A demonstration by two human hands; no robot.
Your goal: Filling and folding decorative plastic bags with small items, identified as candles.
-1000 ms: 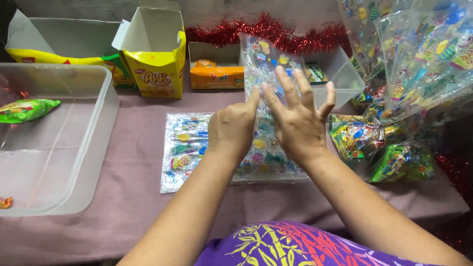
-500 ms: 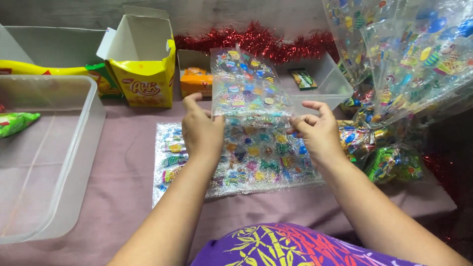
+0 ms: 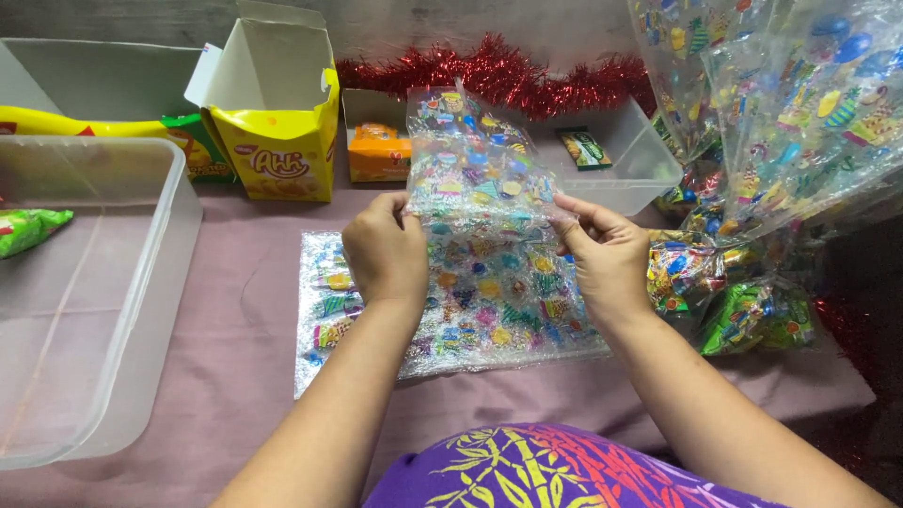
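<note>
Crinkly printed cellophane bag (image 3: 475, 160) between hands

Clear tub (image 3: 141, 310) cut off left; both fingers' tips hidden behind bag (image 3: 475, 165).

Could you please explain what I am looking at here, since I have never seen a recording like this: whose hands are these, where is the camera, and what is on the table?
There is no machine here. The camera sits on a person's head and looks down, so the two bare arms reaching in from below are that person's own. The left hand and the right hand each pinch one side edge of a clear cellophane bag printed with small colourful shapes, holding it up above a flat stack of the same bags on the mauve tablecloth. To the left stands a big clear plastic tub. Behind are an open yellow carton, an orange snack packet and red tinsel. On the right lie filled treat bags.
</note>
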